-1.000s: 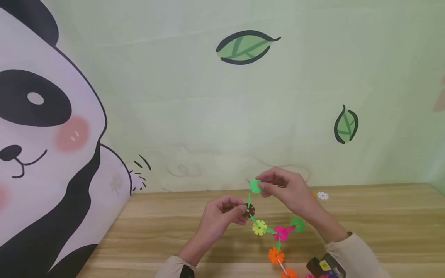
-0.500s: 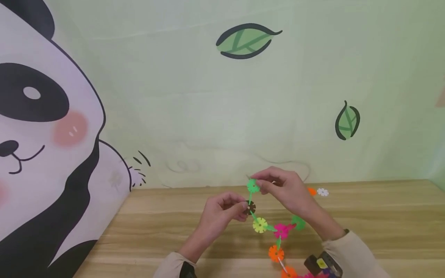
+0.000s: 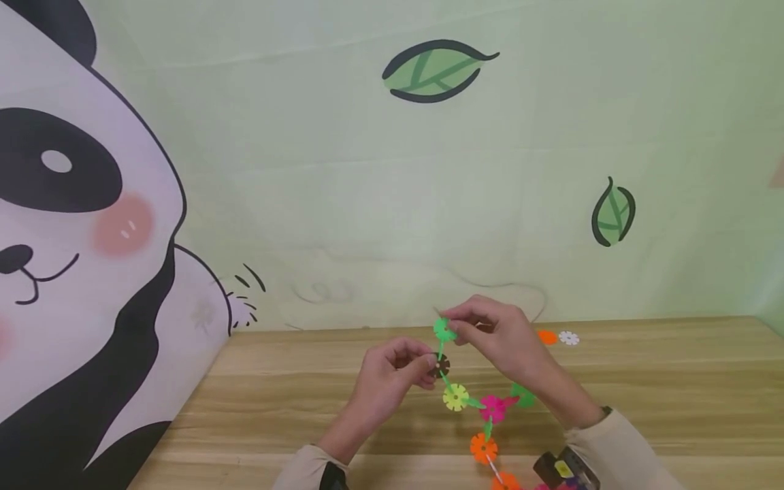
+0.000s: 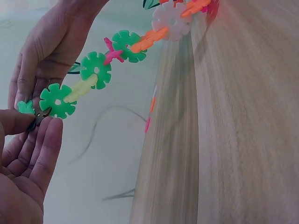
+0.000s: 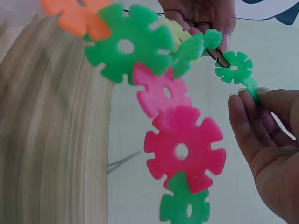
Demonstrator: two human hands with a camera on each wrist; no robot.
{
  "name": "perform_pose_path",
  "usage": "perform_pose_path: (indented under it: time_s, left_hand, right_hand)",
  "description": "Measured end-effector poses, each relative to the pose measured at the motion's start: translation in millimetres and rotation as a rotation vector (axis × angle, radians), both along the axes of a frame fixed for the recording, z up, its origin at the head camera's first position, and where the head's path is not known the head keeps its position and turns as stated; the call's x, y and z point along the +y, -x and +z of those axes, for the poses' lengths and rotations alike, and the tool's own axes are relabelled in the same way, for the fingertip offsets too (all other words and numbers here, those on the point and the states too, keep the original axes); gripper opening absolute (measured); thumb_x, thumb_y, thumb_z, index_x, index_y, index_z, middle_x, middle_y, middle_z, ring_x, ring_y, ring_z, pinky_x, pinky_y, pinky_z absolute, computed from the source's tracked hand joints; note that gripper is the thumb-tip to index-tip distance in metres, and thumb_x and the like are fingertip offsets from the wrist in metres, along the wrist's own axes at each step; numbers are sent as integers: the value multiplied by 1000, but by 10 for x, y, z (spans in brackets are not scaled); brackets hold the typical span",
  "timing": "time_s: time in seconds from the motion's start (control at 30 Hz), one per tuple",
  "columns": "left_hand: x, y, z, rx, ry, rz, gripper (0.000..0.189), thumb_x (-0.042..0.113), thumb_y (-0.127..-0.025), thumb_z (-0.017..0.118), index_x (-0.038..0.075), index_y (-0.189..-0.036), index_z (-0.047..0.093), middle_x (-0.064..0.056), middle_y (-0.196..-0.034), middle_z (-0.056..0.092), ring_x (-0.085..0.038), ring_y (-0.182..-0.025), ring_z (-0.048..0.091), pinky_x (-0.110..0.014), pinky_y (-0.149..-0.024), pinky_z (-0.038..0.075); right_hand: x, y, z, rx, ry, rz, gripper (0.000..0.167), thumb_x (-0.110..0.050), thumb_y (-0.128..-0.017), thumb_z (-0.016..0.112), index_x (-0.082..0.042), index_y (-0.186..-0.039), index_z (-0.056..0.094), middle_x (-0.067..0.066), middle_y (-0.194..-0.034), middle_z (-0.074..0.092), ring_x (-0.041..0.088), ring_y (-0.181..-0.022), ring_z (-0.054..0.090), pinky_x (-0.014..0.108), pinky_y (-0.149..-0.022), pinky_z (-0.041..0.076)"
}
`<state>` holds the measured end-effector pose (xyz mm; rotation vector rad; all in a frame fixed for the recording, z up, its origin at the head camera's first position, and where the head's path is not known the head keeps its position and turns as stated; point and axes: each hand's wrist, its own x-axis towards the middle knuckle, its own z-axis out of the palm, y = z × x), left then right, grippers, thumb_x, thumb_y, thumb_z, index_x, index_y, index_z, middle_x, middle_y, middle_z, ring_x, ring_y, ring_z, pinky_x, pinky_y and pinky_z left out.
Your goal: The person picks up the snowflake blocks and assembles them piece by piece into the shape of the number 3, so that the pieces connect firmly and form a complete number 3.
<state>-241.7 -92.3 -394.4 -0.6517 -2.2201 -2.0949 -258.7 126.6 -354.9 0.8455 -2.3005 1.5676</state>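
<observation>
My left hand (image 3: 388,374) pinches a dark brown notched plastic disc (image 3: 443,365) between thumb and fingers. Above it, my right hand (image 3: 499,337) pinches a bright green snowflake disc (image 3: 444,329), whose lower edge meets an edge-on green disc (image 5: 234,68) slotted into the brown one. From the brown disc a chain of interlocked discs runs down through a yellow disc (image 3: 456,397) and a pink disc (image 3: 493,409) to an orange disc (image 3: 484,448). A side branch ends in another green disc (image 3: 523,395), partly behind my right forearm. The chain hangs off the lower edge of the head view.
Loose orange (image 3: 548,337) and white (image 3: 569,338) discs lie at the back of the wooden table (image 3: 275,401), right of my right hand. Behind the table stands a pale green backdrop (image 3: 306,170) printed with a panda and leaves. A camera (image 3: 566,469) sits on the right wrist.
My right hand has shifted slightly left, bringing its green disc over the edge-on green one. My left hand keeps its pinch on the brown disc. The head view has tilted slightly.
</observation>
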Motion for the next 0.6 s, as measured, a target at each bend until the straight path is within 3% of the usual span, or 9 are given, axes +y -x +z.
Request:
perform_pose_path:
  time_s: [0.13,0.23,0.37,0.47,0.6]
  left_hand:
    - [6,-2,-2,2,6,-4,14,3,-100,71,-10,-103,70,-21,-96,76,-21,-78,75,-36,-75,66]
    - [9,-4,-1,7,11,-1,14,3,-100,71,-11,-103,70,-21,-95,76,-26,-79,75,-36,-74,66]
    - [7,-9,3,12,21,6,13,3,-100,72,-10,-102,71,-20,-94,76,-42,-82,74,-36,-74,67]
    - [10,-16,3,9,28,9,12,2,-99,72,-9,-101,71,-19,-94,76,-39,-81,75,-35,-73,66]
    - [14,-21,-4,7,33,8,11,1,-99,72,-9,-101,71,-19,-94,77,-34,-81,75,-35,-73,66]
  right_hand:
    - [7,4,-11,19,-16,6,17,0,-100,72,-7,-115,78,1,-102,75,16,-84,74,32,-81,64]
    - [11,11,-18,30,-21,17,17,0,-100,72,-7,-114,78,1,-102,74,16,-84,74,33,-81,64]
    - [16,22,-23,23,-25,31,17,-1,-100,72,-7,-114,78,0,-102,74,23,-85,75,33,-82,64]
    - [28,24,-26,5,-28,42,16,-2,-101,71,-8,-114,78,0,-103,75,26,-85,75,34,-83,64]
    - [37,19,-36,-20,-47,48,17,-2,-101,70,-8,-114,78,0,-104,75,21,-84,74,34,-83,64]
